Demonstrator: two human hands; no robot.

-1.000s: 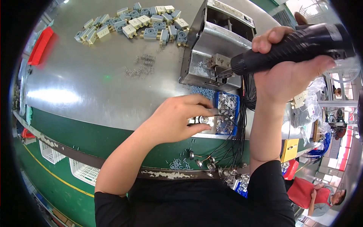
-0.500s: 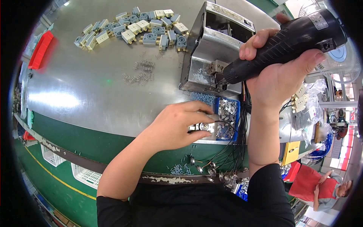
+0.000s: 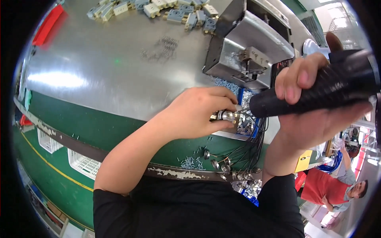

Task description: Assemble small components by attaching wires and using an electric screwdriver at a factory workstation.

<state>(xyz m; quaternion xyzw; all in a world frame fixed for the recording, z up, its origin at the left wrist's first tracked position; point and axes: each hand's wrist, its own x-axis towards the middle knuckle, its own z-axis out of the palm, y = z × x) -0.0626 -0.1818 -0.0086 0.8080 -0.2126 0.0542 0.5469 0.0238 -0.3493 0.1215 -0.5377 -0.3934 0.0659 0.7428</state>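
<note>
Crates (image 3: 49, 141) of white slatted plastic sit at the far left, low beside the bench, and above them a red tray (image 3: 49, 25) lies near the edge of the steel tabletop (image 3: 99, 63). Further right, loose springs (image 3: 164, 45) form a small heap below a cluster of grey and cream blocks (image 3: 174, 15) with brass-coloured prongs. On the green ledge (image 3: 119, 123) nearer the body, thin screws (image 3: 190, 162) lie scattered, with round metal discs (image 3: 225, 168) on dark wires beside them.

The left hand (image 3: 200, 113) comes in over the front edge of the tabletop, its fingers and thumb pinched about a small part (image 3: 228, 116). That piece has a shiny rounded middle, a dark band and a pale metal end toward the palm; any marking is too small to read. It is held just left of a blue tray (image 3: 240, 95) of metal bits, below a steel fixture (image 3: 254, 31).

The right hand (image 3: 313, 125), apart from the left, is wrapped around a black power screwdriver (image 3: 321, 91) with a ribbed grip. Its nose points left toward the part; whether they touch cannot be told. Lettering on the casing is too blurred to read. At far right stands a person in a red apron (image 3: 321, 186).
</note>
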